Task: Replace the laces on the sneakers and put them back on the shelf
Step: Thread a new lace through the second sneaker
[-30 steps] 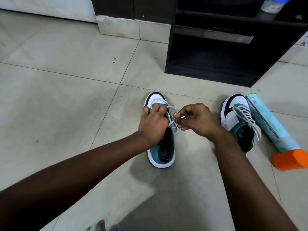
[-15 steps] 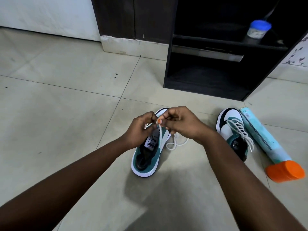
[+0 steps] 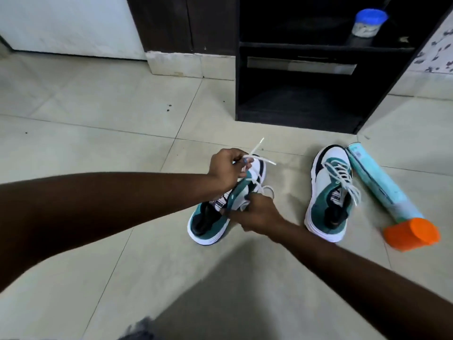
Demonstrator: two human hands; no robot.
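A teal, white and black sneaker lies on the tiled floor in the middle, toe pointing away. Its white lace is loose, with two ends sticking up above the toe. My left hand pinches those lace ends over the front of the shoe. My right hand grips the sneaker's right side at the eyelets, fingers curled on the upper. A second matching sneaker, laced in white, stands to the right. The black shelf unit stands behind, its lowest compartment dark and open.
A teal spray can with an orange cap lies on the floor right of the second sneaker. A blue-lidded jar sits on an upper shelf. A white door and dark frame stand at the back left.
My left hand has pulled the lace ends up and away over the toe. My right hand has dropped from the lace to the sneaker's side. The sneaker has turned slightly.
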